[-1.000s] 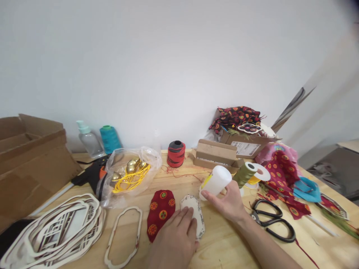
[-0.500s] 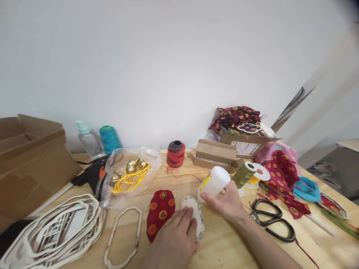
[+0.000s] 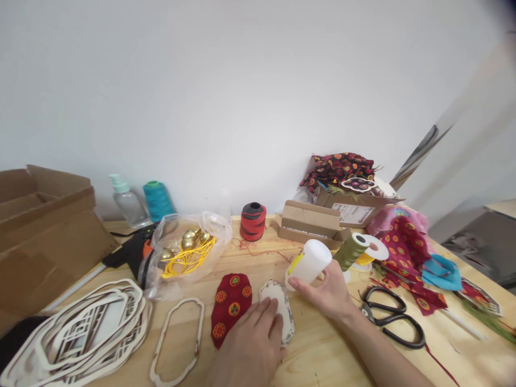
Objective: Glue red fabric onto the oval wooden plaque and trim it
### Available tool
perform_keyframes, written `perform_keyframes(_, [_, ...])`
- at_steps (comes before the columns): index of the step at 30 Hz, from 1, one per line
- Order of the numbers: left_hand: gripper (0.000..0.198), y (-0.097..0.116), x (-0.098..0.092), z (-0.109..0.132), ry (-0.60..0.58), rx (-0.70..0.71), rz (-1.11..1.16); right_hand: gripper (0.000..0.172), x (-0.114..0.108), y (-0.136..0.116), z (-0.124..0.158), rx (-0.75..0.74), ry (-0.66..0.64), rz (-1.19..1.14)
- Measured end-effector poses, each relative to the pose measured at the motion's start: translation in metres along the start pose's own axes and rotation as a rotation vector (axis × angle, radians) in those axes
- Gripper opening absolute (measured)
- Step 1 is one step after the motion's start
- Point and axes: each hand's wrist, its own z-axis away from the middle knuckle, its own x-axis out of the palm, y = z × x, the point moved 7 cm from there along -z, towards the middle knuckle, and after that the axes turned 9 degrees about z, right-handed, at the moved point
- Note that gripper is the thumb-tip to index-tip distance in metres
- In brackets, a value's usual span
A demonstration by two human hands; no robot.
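My right hand is closed around a white squeeze bottle with a yellow label. The bottle is tipped, base up, its lower end beside the top right edge of a pale oval panel with a patterned rim. Its tip cannot be made out. Flat on this panel, with fingers stretched out, lies my left hand. A red oval of patterned fabric lies just left of the panel, partly under my left hand. Further left is a thin wooden frame with a scalloped outline.
Black-handled scissors lie right of my right forearm. Behind stand an olive thread spool, an open small carton and a red thread cone. Stacked wooden frames, a bag of gold bells and a large cardboard box occupy the left.
The bottle in my right hand has shifted very slightly to the right. My left hand stays in place on the panel.
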Motion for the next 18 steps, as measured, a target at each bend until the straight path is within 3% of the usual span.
perform_keyframes(4, [0.027,-0.0005,0.0012,-0.0005,-0.024,0.014,-0.023,0.025,0.0003,0.0003,-0.0002,-0.001,-0.017,-0.011])
perform_keyframes(9, [0.025,-0.0015,0.0015,0.0003,0.038,0.002,0.006,0.022,-0.003,0.0057,-0.0009,0.045,0.039,-0.01])
perform_keyframes(18, [0.024,-0.0019,0.0,0.0016,0.059,-0.002,0.024,0.02,-0.0017,0.0041,-0.0014,0.068,0.0,-0.073])
